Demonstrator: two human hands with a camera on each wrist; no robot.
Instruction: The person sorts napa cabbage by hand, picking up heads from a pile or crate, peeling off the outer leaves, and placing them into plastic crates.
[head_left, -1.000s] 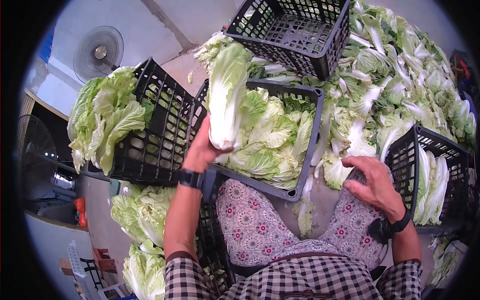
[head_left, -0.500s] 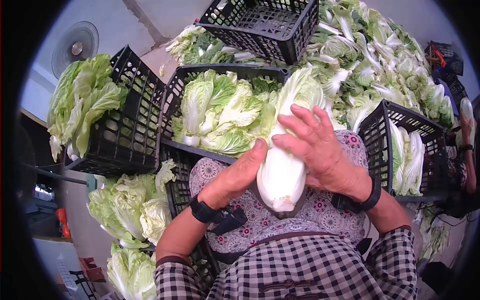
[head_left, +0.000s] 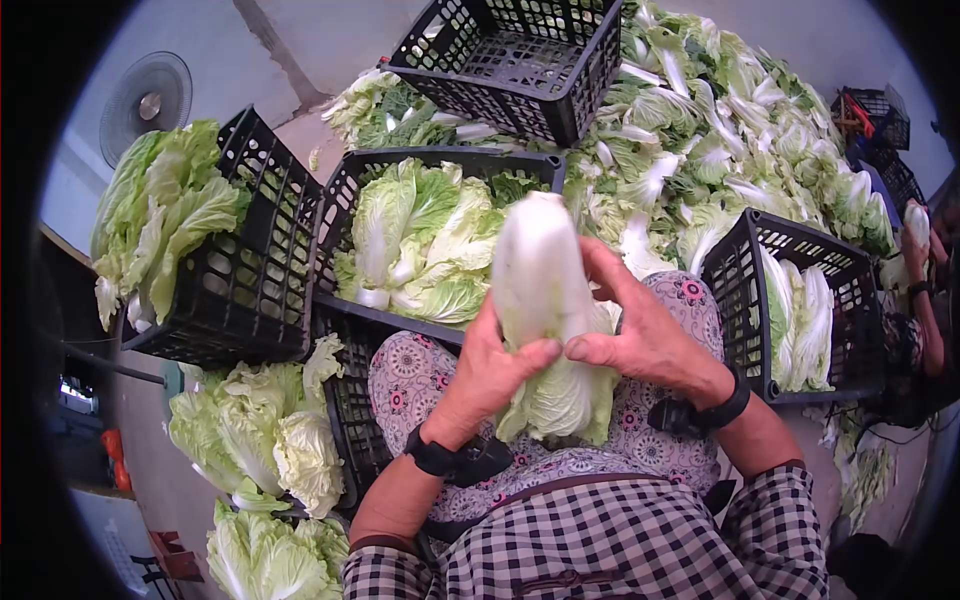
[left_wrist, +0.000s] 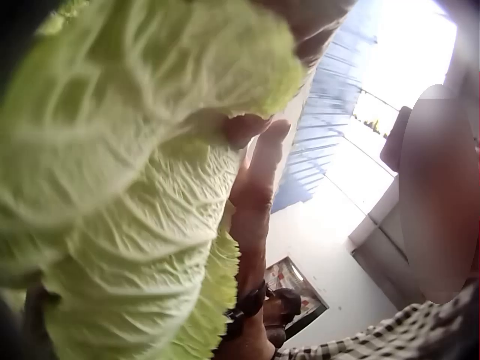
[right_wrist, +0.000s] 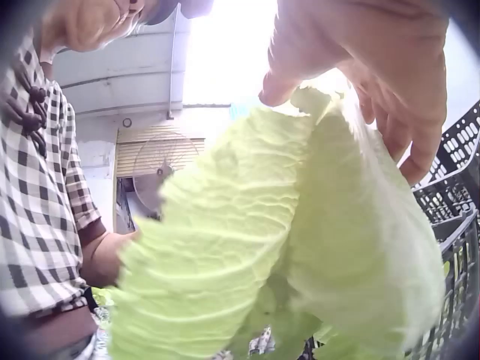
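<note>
At far left a fan (head_left: pixel 150 107) faces out beside a tilted black crate (head_left: pixel 262 275), cabbage leaves (head_left: pixel 160 220) spilling from its mouth. Loose cabbages (head_left: pixel 235 425) lie below it. Next comes a filled crate (head_left: pixel 460 153), its near right corner blocked from sight by the held cabbage (head_left: pixel 540 270). That cabbage stands upright over the patterned trousers (head_left: pixel 400 375), base up, leaves down. The left hand (head_left: pixel 490 365) curls round its left side, the right hand (head_left: pixel 640 335) round its right, thumbs almost meeting; leaves hide most of the left fingers in the left wrist view. Behind stand an upper crate (head_left: pixel 510 62) and a cabbage pile (head_left: pixel 720 150). Rightmost are a side crate (head_left: pixel 858 325) holding cabbages and another person's forearm (head_left: pixel 930 330).
</note>
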